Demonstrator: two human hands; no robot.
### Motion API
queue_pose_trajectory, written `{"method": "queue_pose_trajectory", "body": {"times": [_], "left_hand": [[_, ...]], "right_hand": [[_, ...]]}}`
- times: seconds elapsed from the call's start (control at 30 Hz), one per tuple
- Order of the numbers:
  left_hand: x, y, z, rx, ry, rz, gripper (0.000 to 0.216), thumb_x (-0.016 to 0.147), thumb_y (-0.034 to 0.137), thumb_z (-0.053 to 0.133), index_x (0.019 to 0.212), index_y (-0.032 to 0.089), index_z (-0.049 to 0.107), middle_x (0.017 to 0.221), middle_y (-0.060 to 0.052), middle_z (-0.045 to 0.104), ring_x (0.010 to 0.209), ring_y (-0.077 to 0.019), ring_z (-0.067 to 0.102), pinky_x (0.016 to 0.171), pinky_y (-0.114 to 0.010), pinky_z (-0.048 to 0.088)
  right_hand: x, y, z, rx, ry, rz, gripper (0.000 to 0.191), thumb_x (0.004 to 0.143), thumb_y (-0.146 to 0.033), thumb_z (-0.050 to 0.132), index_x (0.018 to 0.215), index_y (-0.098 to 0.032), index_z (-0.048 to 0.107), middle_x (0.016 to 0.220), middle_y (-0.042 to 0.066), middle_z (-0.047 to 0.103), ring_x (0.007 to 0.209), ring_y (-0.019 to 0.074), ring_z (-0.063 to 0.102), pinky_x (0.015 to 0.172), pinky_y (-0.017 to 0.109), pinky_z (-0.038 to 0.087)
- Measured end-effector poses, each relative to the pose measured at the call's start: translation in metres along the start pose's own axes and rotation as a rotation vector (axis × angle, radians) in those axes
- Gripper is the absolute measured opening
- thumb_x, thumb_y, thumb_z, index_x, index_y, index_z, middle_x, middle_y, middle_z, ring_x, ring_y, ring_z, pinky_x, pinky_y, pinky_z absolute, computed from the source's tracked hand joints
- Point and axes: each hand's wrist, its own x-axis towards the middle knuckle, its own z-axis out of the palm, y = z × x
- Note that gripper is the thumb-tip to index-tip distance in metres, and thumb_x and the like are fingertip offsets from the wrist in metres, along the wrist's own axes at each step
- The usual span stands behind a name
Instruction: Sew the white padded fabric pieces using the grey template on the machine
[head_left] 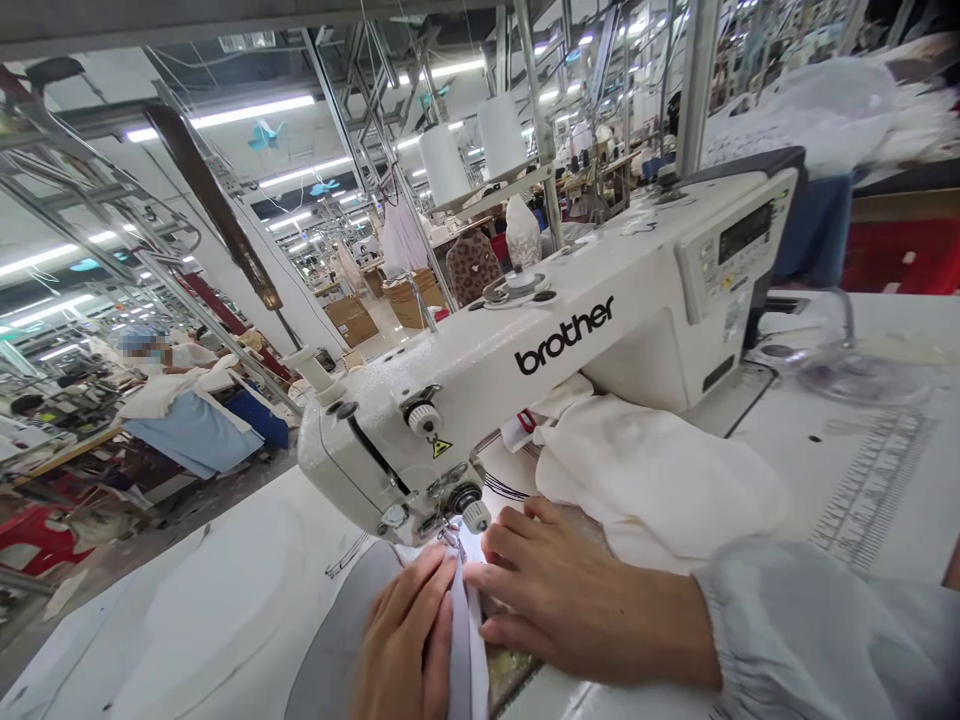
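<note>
A white Brother sewing machine point(480, 350) stands across the table, its lit needle area point(454, 537) just beyond my fingertips. Pale fabric point(469, 650) runs in a folded strip under the presser foot. My left hand point(409, 635) lies flat on the strip's left side, fingers stretched out close together toward the foot. From the right reaches my right hand point(559, 590), fingers apart and slightly bent, with the index fingertip at the strip's right edge. A grey piece of fabric point(337, 625) spreads left of my left hand. The needle tip is too small to make out.
Bunched cream fabric point(652, 470) lies beneath the machine's arm. A printed ruler scale point(870, 490) and a clear round dish point(862, 370) are on the right tabletop. Two thread cones point(472, 150) stand behind. At the far left are a person point(146, 345) and a light blue cloth pile point(191, 430).
</note>
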Motion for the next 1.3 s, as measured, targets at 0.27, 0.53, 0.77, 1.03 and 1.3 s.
{"method": "queue_pose_trajectory", "body": {"times": [0.27,0.53,0.77,1.03,1.3], "left_hand": [[-0.013,0.006,0.016,0.1,-0.021,-0.032,0.034,0.09,0.021,0.051,0.122,0.017,0.063,0.126,-0.009,0.068,0.111,-0.021,0.068,0.083,-0.03,0.06],[-0.013,0.01,0.021,0.077,-0.027,-0.136,0.035,0.091,0.023,0.05,0.123,0.021,0.064,0.127,-0.007,0.068,0.111,-0.0234,0.068,0.081,-0.035,0.061],[-0.012,0.014,0.024,0.147,-0.061,-0.22,0.034,0.093,0.027,0.047,0.121,0.022,0.067,0.126,-0.007,0.068,0.11,-0.024,0.068,0.076,-0.034,0.063],[0.001,0.011,-0.005,0.124,-0.028,0.024,0.034,0.093,0.026,0.044,0.122,0.015,0.06,0.125,-0.008,0.069,0.113,-0.0189,0.066,0.083,-0.03,0.06],[-0.002,0.013,-0.002,0.197,0.012,0.015,0.034,0.093,0.027,0.045,0.124,0.019,0.058,0.127,-0.007,0.068,0.112,-0.0168,0.067,0.083,-0.03,0.053]], "right_hand": [[-0.002,0.003,0.005,-0.028,0.037,-0.01,0.024,0.099,-0.042,0.05,0.094,-0.022,0.062,0.096,0.004,0.061,0.092,0.0224,0.051,0.079,0.038,0.037],[-0.001,0.003,0.002,-0.059,0.027,0.01,0.022,0.098,-0.04,0.052,0.094,-0.022,0.062,0.095,0.004,0.06,0.09,0.0227,0.051,0.076,0.038,0.037],[-0.002,0.003,0.003,-0.034,0.066,0.003,0.023,0.101,-0.034,0.048,0.091,-0.024,0.065,0.093,0.003,0.06,0.087,0.0204,0.05,0.075,0.036,0.034],[-0.009,0.005,0.0,0.07,0.069,-0.118,0.025,0.102,-0.035,0.048,0.094,-0.021,0.066,0.1,0.001,0.062,0.094,0.0159,0.051,0.083,0.034,0.032],[-0.009,0.005,-0.001,0.053,0.065,-0.122,0.025,0.103,-0.033,0.046,0.092,-0.02,0.065,0.097,0.001,0.062,0.092,0.0157,0.05,0.083,0.034,0.032]]}}
